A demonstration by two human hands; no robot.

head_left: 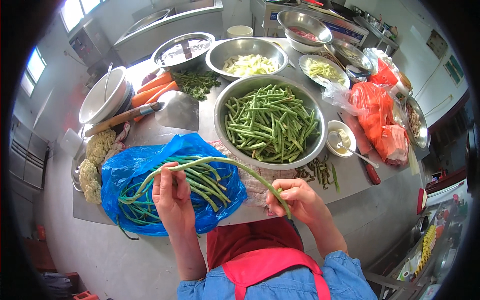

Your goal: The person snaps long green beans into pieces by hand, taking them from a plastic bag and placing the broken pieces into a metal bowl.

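A long green bean (227,161) arches between my two hands over the near edge of the table. My left hand (172,192) pinches it above a blue plastic bag (127,167) that lies open with long uncut beans (205,187) in it. Closer to its tip, my right hand (296,200) grips the same bean between thumb and fingers. Beyond my hands stands a large steel bowl (220,107) full of snapped bean pieces (272,125). A small heap of bean trimmings (318,172) lies to the right of that bowl's near side, close to my right hand.
Left of the bag lie cauliflower (90,180), a cleaver (175,111) and carrots (155,89). White bowls (102,95) stand behind them. To the right are a small white bowl with a spoon (345,142), a red-handled knife (369,167) and red plastic bags (372,107). More steel bowls (245,47) line the back.
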